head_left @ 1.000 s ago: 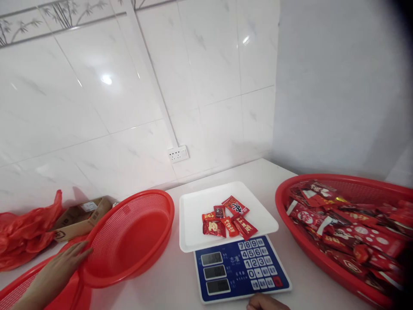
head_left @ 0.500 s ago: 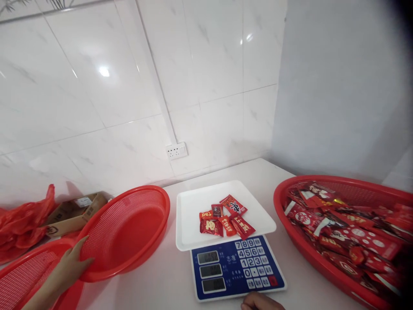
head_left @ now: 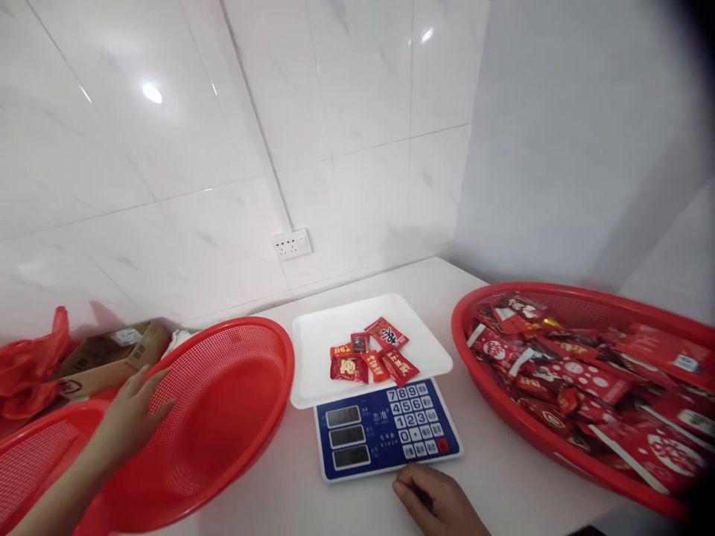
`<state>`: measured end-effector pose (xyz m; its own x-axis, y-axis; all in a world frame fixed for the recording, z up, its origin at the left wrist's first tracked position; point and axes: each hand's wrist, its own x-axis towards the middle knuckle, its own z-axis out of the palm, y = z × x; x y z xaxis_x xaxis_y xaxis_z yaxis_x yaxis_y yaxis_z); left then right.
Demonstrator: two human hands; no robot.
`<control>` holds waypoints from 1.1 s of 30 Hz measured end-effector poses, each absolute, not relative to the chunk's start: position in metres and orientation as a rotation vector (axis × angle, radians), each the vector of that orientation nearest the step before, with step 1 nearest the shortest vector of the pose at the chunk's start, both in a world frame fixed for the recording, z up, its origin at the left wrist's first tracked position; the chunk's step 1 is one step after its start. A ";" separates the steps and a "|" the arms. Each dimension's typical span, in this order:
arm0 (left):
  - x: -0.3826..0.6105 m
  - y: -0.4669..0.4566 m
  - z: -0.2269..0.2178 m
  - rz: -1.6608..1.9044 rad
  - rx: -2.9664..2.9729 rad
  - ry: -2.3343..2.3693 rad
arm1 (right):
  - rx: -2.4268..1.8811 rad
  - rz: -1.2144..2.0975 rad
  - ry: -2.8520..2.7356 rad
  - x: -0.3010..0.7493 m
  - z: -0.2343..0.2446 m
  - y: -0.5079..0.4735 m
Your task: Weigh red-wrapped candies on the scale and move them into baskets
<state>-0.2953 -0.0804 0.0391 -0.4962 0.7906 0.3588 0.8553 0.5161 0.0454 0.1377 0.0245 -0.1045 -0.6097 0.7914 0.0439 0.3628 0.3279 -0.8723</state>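
My left hand (head_left: 131, 417) is over the left rim of a red plastic basket (head_left: 223, 402), its fingers stretched out and apart, holding nothing. The basket is perforated and its inside shows bare. My right hand (head_left: 439, 497) lies curled closed on the table just in front of a blue and white digital scale (head_left: 385, 428), with nothing visible in it. On the scale sits a white tray (head_left: 329, 331) carrying several small red snack packets (head_left: 372, 353). The scale's top display is lit, but its digits are blurred.
A large red basket (head_left: 463, 335) full of red snack packets stands at the right. Left are another red basket (head_left: 50, 439), a cardboard box (head_left: 106, 353) and red plastic bags (head_left: 33, 365). A wall socket (head_left: 293, 244) is behind the white table (head_left: 424, 275).
The view has shifted slightly. The left red basket has come nearer to me and closer to the tray. More of my right hand shows; my left hand stays at the basket's rim.
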 end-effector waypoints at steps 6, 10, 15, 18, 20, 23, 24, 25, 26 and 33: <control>-0.144 -0.001 0.058 -0.525 -2.045 -2.522 | -1.046 1.228 -2.110 0.137 -0.101 0.022; -0.093 0.038 0.043 -0.419 -2.439 -2.406 | -1.044 1.226 -2.098 0.137 -0.103 0.022; -0.079 0.068 0.028 -0.355 -2.606 -2.265 | -1.031 1.215 -2.088 0.137 -0.107 0.022; -0.079 0.075 0.024 -0.400 -2.616 -2.230 | -1.035 1.221 -2.091 0.137 -0.107 0.022; -0.079 0.076 0.022 -0.455 -2.610 -2.223 | -1.030 1.226 -2.094 0.137 -0.105 0.022; -0.079 0.074 0.021 -0.568 -2.585 -2.228 | -1.019 1.230 -2.101 0.137 -0.104 0.022; -0.079 0.072 0.021 -0.616 -2.569 -2.231 | -1.020 1.230 -2.101 0.137 -0.104 0.022; -0.078 0.071 0.021 -0.666 -2.550 -2.236 | -1.022 1.228 -2.101 0.137 -0.105 0.021; -0.078 0.070 0.021 -0.716 -2.531 -2.242 | -1.023 1.226 -2.102 0.137 -0.105 0.021; -0.082 0.060 0.027 -0.949 -2.352 -2.309 | -1.000 1.197 -2.103 0.138 -0.107 0.022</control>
<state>-0.0822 0.0601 0.0269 -0.0375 0.9829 0.1804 0.8256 -0.0712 0.5598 0.1376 0.0215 -0.1073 -0.5942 0.8008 0.0758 0.3439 0.3381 -0.8760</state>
